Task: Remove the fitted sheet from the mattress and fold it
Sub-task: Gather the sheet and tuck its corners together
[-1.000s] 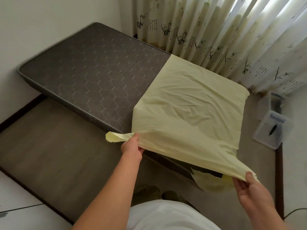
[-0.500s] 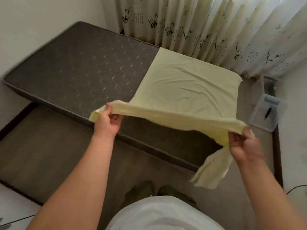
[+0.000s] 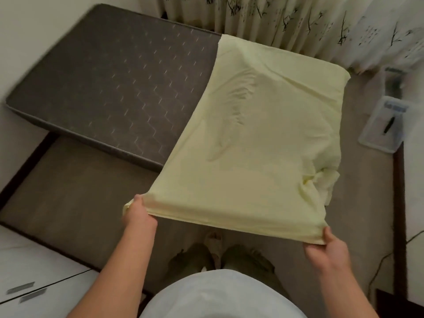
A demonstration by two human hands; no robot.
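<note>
Two hands, left (image 3: 137,218) and right (image 3: 327,247), grip one sheet (image 3: 263,138) over one mattress (image 3: 110,88).

I stand in a bedroom of a private home. A dark quilted mattress (image 3: 110,88) lies low on a wooden platform (image 3: 75,191), partly covered by a pale yellow fitted sheet (image 3: 263,138). Pleated curtains (image 3: 298,24) printed with bamboo hang behind it. White drawer fronts (image 3: 34,283) with metal handles stand at my left; a clear plastic storage box (image 3: 383,125) sits on the floor.
</note>
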